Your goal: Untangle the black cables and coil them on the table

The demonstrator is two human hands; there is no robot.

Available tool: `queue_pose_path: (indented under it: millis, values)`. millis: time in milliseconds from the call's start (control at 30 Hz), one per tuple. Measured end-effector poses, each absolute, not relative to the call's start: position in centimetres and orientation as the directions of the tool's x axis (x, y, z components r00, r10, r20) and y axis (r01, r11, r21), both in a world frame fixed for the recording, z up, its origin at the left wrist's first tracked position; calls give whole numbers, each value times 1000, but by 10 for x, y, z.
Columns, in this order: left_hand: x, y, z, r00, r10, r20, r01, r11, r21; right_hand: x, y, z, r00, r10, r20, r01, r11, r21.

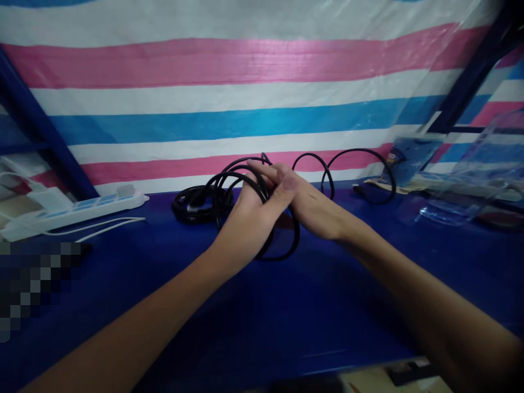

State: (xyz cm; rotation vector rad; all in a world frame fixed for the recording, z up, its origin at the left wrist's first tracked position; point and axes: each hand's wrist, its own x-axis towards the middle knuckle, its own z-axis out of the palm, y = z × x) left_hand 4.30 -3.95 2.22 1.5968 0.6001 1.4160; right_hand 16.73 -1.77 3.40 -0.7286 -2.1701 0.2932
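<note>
Namely, one black cable (262,191) — slim, round, smooth, with a soft sheen — gathered in several loose, uneven loops at the grip. Left hand (251,213): closed on the loops, strands crossing between thumb and fingers. Right hand (313,207): meeting the left at the fingertips; whether it clamps any strand cannot be told. Below the grip, one loop hangs over the blue tabletop (278,322); to its right, wide arcs run to a dark connector (359,190). Just left — a flat black coil (182,210).
</note>
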Motion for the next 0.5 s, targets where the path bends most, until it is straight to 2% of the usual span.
queue_pose_path:
  millis: [67,100,200,267,333,433,500]
  values:
    - [42,-42,30,197,885,422,-308,-353,883,165,-18,35,-502,602,621,371,799,-474]
    - [39,-42,36,180,911,370,-347,-293,891,163,-17,35,-475,592,651,384,805,-452]
    - [21,-44,60,119,949,293,-410,-222,884,165,-5,27,-359,548,755,572,769,-286]
    - [4,-45,76,77,939,336,-389,-282,877,173,10,18,-286,579,763,756,626,-192]
    - [-12,-46,89,109,918,382,-287,-339,896,187,26,9,-207,685,698,881,441,-172]
    - [-29,-47,99,201,858,473,-80,-467,880,211,46,3,-48,824,565,949,214,-232]
    - [-36,-44,99,164,790,590,41,-604,796,222,52,7,38,835,549,952,138,-274]
